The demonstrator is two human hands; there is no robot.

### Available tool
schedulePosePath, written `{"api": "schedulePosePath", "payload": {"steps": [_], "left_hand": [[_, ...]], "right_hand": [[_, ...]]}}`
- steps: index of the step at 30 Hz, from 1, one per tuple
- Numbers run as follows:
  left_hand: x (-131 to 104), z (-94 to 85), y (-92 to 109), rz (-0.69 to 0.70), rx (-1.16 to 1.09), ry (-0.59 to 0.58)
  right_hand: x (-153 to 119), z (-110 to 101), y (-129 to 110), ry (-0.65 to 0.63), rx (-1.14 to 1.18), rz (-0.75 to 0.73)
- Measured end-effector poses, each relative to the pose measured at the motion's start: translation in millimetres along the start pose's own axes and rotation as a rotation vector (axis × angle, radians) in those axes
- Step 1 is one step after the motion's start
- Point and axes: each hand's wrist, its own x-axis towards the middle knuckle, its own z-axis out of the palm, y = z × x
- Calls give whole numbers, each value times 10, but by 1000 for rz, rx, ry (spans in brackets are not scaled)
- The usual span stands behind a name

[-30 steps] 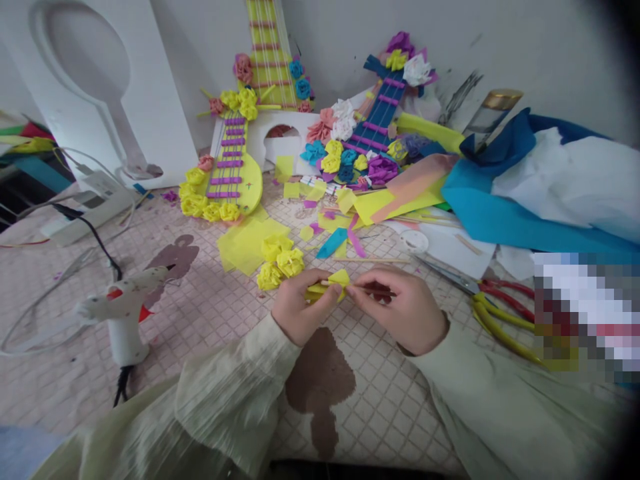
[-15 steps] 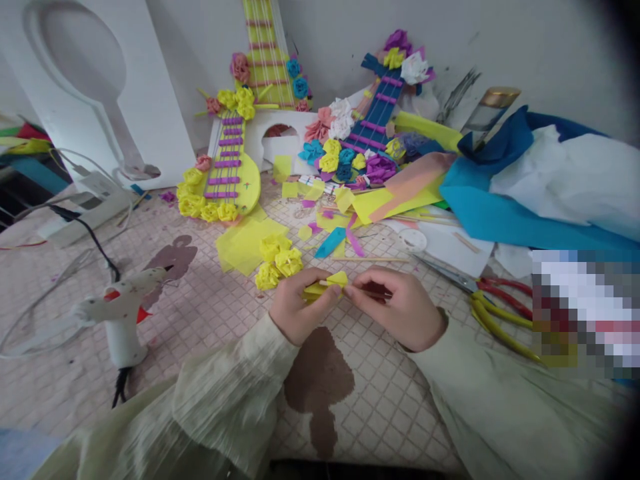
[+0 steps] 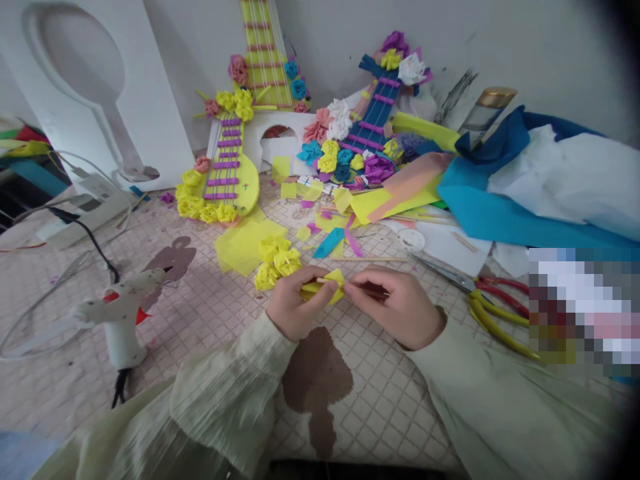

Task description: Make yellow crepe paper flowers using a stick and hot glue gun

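My left hand [image 3: 293, 308] pinches a small piece of yellow crepe paper [image 3: 336, 275] between thumb and fingers. Close beside it, my right hand [image 3: 400, 308] is closed, its thumb and forefinger on a thin wooden stick [image 3: 376, 293]. A pale bit of stick also shows at the paper in my left hand; whether it is the same stick I cannot tell. Just behind my left hand lie several yellow paper flowers [image 3: 275, 261], next to a stack of flat yellow paper squares [image 3: 235, 247].
To the left stands a white glue gun [image 3: 123, 320] with its cord. Scissors [image 3: 447, 272] and yellow-handled pliers [image 3: 495, 327] lie at right. Flower-trimmed paper guitars [image 3: 233, 163] lean at the back, near blue paper [image 3: 480, 200] and a lidded jar [image 3: 487, 110].
The yellow paper has turned and spread a little between my fingertips, with a lower edge now showing under my left thumb. Both hands stay nearly in place.
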Motion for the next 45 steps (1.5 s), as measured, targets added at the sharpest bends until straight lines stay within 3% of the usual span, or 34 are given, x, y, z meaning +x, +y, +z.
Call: {"api": "schedulePosePath", "payload": {"steps": [8, 18, 33, 41, 45], "left_hand": [[-9, 16, 11, -73, -95, -54], [-1, -3, -10, 8, 2, -47], [-17, 13, -18, 14, -73, -72], [-19, 10, -16, 39, 5, -62], [-12, 3, 0, 40, -3, -50]], "right_hand": [[-17, 23, -6, 106, -35, -45], [-16, 12, 2, 79, -57, -104], [-6, 8, -3, 109, -104, -197], [-16, 36, 11, 111, 89, 28], [-12, 30, 11, 77, 167, 55]]}}
